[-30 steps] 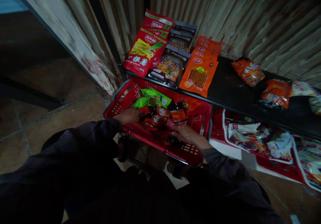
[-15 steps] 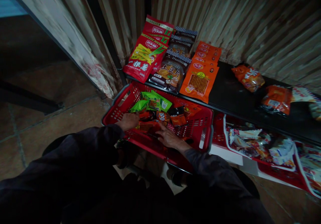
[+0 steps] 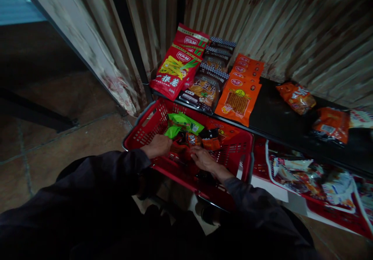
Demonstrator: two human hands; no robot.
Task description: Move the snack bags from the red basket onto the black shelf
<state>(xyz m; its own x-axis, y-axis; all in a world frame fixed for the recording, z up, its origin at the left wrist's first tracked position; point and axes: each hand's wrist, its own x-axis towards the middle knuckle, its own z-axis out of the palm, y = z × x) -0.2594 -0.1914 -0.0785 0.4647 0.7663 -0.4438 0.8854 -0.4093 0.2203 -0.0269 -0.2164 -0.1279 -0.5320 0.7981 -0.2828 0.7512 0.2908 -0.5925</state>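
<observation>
Both my hands are inside a red plastic shopping basket (image 3: 145, 130) on the floor in front of me. My left hand (image 3: 159, 146) lies curled on the small snack packets at the basket's near left, beside a green packet (image 3: 183, 121). My right hand (image 3: 202, 158) rests on the orange and dark small packets (image 3: 201, 139) in the middle, fingers bent over them. What either hand grips is hidden in the dim pile. Dark sleeves cover both arms.
A low black shelf (image 3: 271, 104) behind the basket carries stacks of red bags (image 3: 177, 68), dark chip bags (image 3: 204, 87) and orange bags (image 3: 239, 97), plus loose orange packets (image 3: 295, 97) to the right. Below it lies a tray of mixed snacks (image 3: 303, 172). Corrugated wall behind; tiled floor on the left.
My right hand moved left from the basket's near right edge onto the packets in the middle. My left hand stayed at the near left. The view shifted slightly.
</observation>
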